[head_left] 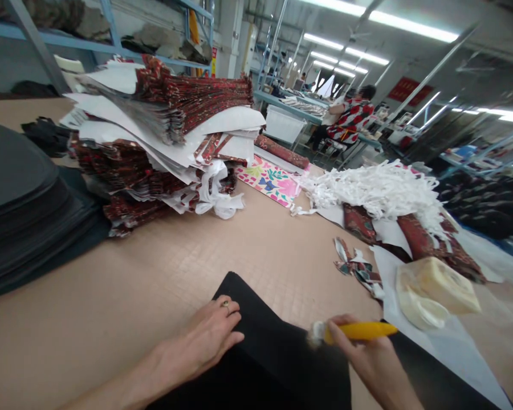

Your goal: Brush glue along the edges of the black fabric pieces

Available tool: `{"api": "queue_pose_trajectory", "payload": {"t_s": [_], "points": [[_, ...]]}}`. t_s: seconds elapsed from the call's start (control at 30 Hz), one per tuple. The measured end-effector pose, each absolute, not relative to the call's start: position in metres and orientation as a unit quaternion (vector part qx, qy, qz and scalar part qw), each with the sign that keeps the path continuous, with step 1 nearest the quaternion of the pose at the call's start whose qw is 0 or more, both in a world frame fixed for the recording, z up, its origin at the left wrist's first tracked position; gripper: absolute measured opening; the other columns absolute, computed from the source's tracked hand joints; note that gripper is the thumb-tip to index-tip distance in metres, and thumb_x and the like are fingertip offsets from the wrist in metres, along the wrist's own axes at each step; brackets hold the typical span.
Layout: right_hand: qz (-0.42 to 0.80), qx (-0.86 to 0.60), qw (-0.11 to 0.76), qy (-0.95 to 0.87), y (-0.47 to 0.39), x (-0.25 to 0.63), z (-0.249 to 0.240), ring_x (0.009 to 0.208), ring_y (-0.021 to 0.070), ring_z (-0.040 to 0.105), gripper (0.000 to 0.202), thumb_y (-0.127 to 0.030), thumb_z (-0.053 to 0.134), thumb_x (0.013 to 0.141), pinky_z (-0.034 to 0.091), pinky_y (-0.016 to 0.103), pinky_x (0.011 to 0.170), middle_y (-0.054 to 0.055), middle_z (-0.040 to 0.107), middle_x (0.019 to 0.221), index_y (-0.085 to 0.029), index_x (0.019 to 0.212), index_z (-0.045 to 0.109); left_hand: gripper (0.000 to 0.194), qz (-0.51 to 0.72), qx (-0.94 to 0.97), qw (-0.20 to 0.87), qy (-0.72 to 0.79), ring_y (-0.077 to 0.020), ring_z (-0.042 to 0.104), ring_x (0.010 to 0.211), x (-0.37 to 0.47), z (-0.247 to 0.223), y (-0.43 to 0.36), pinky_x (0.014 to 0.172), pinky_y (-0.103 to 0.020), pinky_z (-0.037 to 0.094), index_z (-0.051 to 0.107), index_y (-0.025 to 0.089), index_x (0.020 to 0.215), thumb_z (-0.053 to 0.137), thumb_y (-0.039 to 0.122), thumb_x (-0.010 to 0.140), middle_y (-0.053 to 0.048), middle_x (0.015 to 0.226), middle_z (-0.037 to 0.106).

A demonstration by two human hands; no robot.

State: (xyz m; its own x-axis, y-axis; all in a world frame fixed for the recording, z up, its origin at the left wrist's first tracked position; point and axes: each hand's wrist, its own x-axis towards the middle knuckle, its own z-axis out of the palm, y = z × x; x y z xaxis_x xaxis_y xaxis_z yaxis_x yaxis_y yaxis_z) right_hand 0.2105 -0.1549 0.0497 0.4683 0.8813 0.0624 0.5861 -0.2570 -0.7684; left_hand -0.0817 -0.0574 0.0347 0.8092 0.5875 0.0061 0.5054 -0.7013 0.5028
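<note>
Black sheet: lies on the table [188, 256], bottom middle of view; landmark for all places below [265, 359].
Left hand: on the sheet's left edge, palm down, ring on one finger [211, 333].
Left grip: fingers close together, slightly bent, thumb apart; pinches nothing visible.
Right hand: over the sheet's right side [370, 353].
Right grip: thumb and fingers pinched round the brush's yellow handle.
Brush: whitish tip at the sheet's upper right edge, blurred; contact can't tell [354, 331].
Black pieces: tall stack, well left of sheet [21, 188].
Patterned pile: red pieces with white layers, beyond sheet to the left [214, 97].
Floral piece: pink, multicolored, beyond sheet [271, 181].
White strips: tangled heap, beyond sheet to the right, on red patterned rolls [359, 222].
Scraps: small cluster, right of sheet and farther off [354, 265].
Cream bundle: right of sheet, past the right hand [442, 285].
Person: patterned red, black and white top, seated far beyond sheet [353, 121].
</note>
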Motion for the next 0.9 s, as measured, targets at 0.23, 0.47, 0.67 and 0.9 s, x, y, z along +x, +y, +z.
{"api": "queue_pose_trajectory", "payload": {"t_s": [0.23,0.47,0.67,0.9], "points": [[0.279,-0.705,0.284,-0.587,-0.066,0.123,0.036,0.044,0.0124,0.05,0.03,-0.04,0.054,0.077,0.039,0.024,0.047,-0.001,0.053,0.047,-0.018,0.056,0.058,0.02,0.074,0.913,0.26,0.305,-0.028,0.05,0.112,-0.086,0.029,-0.065,0.099,-0.043,0.044,0.062,0.014,0.105,0.057,0.026,0.089,-0.01,0.113,0.061],[0.339,-0.626,0.325,-0.623,0.008,0.063,0.039,0.046,0.0091,0.047,0.024,-0.035,0.052,0.078,0.036,0.021,0.047,-0.004,0.051,0.051,-0.018,0.063,0.059,0.022,0.079,0.91,0.27,0.305,-0.0293,0.049,0.114,-0.091,0.023,-0.067,0.1,-0.045,0.043,0.061,0.014,0.107,0.053,0.027,0.091,-0.011,0.115,0.059],[0.315,-0.637,0.424,-0.562,-0.002,0.083,0.078,0.053,0.0111,0.051,0.035,-0.05,0.052,0.08,0.041,0.022,0.048,-0.001,0.057,0.066,-0.017,0.085,0.062,0.028,0.088,0.915,0.225,0.325,-0.0233,0.05,0.109,-0.067,0.007,-0.019,0.092,-0.036,0.045,0.055,0.017,0.112,0.05,0.007,0.086,-0.007,0.118,0.055],[0.291,-0.699,0.43,-0.492,-0.094,0.175,0.077,0.056,0.0142,0.062,0.039,-0.046,0.052,0.086,0.05,0.03,0.067,0.0,0.066,0.071,-0.021,0.115,0.055,0.008,0.074,0.934,0.179,0.3,-0.0234,0.055,0.091,-0.048,-0.002,0.016,0.08,-0.035,0.044,0.057,0.016,0.083,0.061,0.009,0.082,-0.005,0.089,0.061]]}}
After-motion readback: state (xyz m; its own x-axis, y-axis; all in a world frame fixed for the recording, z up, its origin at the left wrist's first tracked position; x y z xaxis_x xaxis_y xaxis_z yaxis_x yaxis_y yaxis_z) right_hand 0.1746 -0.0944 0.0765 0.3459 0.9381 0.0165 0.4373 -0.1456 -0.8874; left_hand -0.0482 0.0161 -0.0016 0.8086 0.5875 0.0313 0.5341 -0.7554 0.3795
